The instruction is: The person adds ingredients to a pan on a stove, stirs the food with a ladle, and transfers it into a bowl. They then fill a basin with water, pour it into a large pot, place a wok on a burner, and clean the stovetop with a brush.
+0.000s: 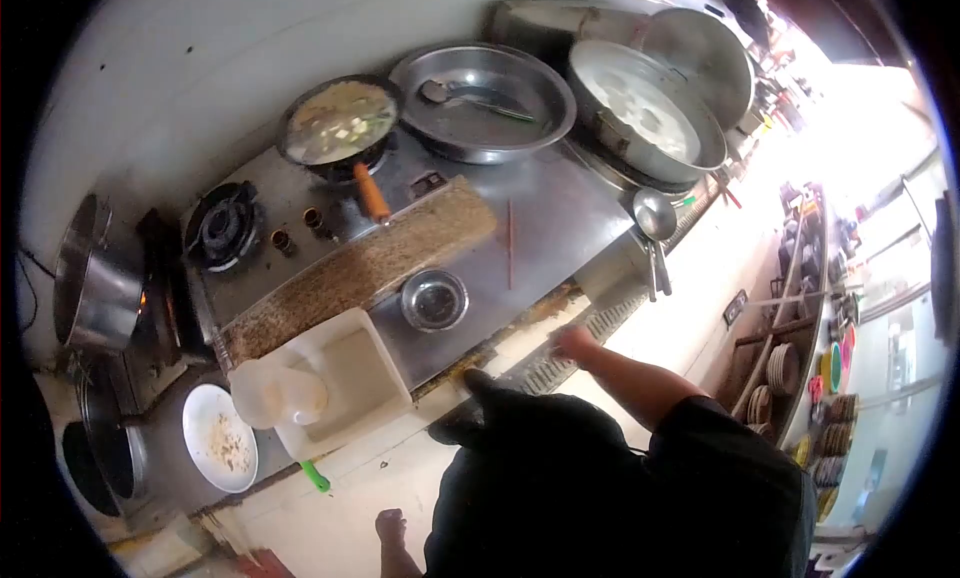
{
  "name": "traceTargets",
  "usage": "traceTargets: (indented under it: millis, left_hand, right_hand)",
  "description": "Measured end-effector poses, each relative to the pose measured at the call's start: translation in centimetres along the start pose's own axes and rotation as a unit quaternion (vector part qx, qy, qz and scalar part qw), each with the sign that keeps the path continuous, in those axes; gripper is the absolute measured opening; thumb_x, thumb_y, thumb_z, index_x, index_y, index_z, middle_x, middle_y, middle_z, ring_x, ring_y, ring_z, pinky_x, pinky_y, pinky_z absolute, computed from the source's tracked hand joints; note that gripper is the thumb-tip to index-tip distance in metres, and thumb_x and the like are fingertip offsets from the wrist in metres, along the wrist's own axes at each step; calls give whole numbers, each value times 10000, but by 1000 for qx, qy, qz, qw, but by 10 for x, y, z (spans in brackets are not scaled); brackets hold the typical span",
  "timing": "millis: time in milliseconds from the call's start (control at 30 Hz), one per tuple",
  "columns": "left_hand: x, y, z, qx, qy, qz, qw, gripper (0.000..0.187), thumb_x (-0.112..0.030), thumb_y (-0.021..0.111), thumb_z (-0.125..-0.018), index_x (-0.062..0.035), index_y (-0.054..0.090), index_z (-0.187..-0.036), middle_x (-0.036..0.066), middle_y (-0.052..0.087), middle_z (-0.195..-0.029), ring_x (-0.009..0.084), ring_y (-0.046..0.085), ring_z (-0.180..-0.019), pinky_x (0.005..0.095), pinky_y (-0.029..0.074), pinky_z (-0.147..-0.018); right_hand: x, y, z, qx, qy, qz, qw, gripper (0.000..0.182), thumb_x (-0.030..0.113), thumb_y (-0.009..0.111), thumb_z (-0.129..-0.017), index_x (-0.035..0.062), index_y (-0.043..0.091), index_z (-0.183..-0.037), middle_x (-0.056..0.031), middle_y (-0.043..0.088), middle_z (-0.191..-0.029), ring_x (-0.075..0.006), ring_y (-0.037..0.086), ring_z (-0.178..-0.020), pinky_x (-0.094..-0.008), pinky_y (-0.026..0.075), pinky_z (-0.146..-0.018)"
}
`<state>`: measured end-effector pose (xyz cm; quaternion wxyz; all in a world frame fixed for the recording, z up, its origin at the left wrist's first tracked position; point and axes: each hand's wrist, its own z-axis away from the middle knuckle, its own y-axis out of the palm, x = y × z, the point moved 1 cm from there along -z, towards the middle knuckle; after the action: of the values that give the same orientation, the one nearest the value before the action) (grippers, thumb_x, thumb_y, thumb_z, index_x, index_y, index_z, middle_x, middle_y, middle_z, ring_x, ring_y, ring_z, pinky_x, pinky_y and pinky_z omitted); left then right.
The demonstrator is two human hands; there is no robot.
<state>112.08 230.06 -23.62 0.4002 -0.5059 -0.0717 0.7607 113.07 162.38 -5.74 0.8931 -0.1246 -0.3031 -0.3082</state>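
My left hand [392, 526] hangs low beside my body with its fingers curled, and nothing shows in it. My right hand [575, 345] is at the front edge of the steel counter, fingers drawn in, with nothing visible in them. Between the hands and the stove lie a small metal bowl [434, 301] and a white plastic tub [385, 363] with a translucent container [268, 396] at its left end. Farther back, a pan with a wooden handle [370, 193] stands on a burner. Pale broth with white cubes and green pieces [343, 124] fills it.
A wide steel basin [560, 103] holds a ladle [434, 92]. Beyond it is a large pan of whitish liquid [640, 103]. Two ladles [655, 218] rest at the right. A white plate [205, 428] with food bits, a green handle [316, 477] and a bare burner [222, 226] are at left.
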Motion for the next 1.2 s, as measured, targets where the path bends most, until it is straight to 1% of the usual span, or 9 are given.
traceTargets:
  millis: [67,200,233,300,367,800,967,1033,1200]
  left_hand:
    - [-39,-20,-1,55,-330,435,836,127,-75,678,-621,-81,551,-620,55,561,-625,202,556,-556,318,429,-441]
    - [-77,-20,-17,61,-295,424,854,103,-59,614,-694,-67,546,-617,34,535,-626,142,523,-501,266,386,-384]
    - [-74,-17,-25,74,-67,87,991,108,-53,586,-703,-65,536,-608,30,522,-626,136,506,-481,260,377,-377]
    - [-91,-10,-34,78,175,-270,944,119,-47,557,-713,-63,525,-600,26,509,-625,129,490,-460,255,367,-371]
    - [-113,-2,-41,119,-264,297,910,113,-44,559,-709,-55,526,-602,31,518,-622,130,502,-481,270,384,-382]
    - [-312,119,-89,88,47,-240,966,151,-209,605,-769,-96,633,-865,106,642,-843,266,609,-823,369,479,-724]
    - [-336,149,-119,90,62,-160,981,207,-277,568,-803,-83,625,-842,117,620,-889,286,583,-874,380,462,-767]
    - [-350,155,-122,89,67,-137,984,227,-297,545,-811,-86,623,-836,123,613,-878,294,576,-869,384,459,-773]
    - [-378,151,-119,123,132,-340,923,232,-296,509,-821,-85,606,-821,126,600,-856,302,570,-867,398,466,-748]
  right_hand:
    - [-31,-75,-24,-107,-94,189,972,213,200,598,-801,22,562,-913,-137,585,-822,-222,605,-645,-319,492,-486]
    - [-33,-162,-12,-359,-94,155,915,228,220,614,-728,6,596,-807,-151,610,-740,-247,606,-707,-384,481,-641]
    - [-10,-166,11,-398,-72,161,900,230,205,605,-722,-7,597,-812,-162,618,-749,-266,607,-731,-392,475,-692]
    - [2,-192,16,-491,-143,236,827,228,170,592,-731,-25,597,-849,-184,618,-753,-292,610,-712,-383,475,-686]
    - [17,-219,16,-506,-141,203,826,274,175,587,-727,-37,593,-900,-215,620,-831,-337,601,-811,-394,460,-739]
    - [31,-395,-107,-357,-58,187,914,555,164,706,-667,-1,468,-1141,-159,616,-885,-196,600,-717,-313,500,-603]
    - [57,-409,-88,-143,-14,-26,989,121,138,521,-699,59,473,-621,-32,430,-500,-152,410,-363,-308,337,-333]
    - [-29,-480,-170,-81,-268,286,916,118,139,507,-705,91,457,-610,-30,427,-492,-145,386,-333,-291,302,-301]
    - [30,-399,-49,-197,-105,62,973,89,73,435,-715,72,425,-627,-15,406,-470,-104,388,-333,-244,306,-297]
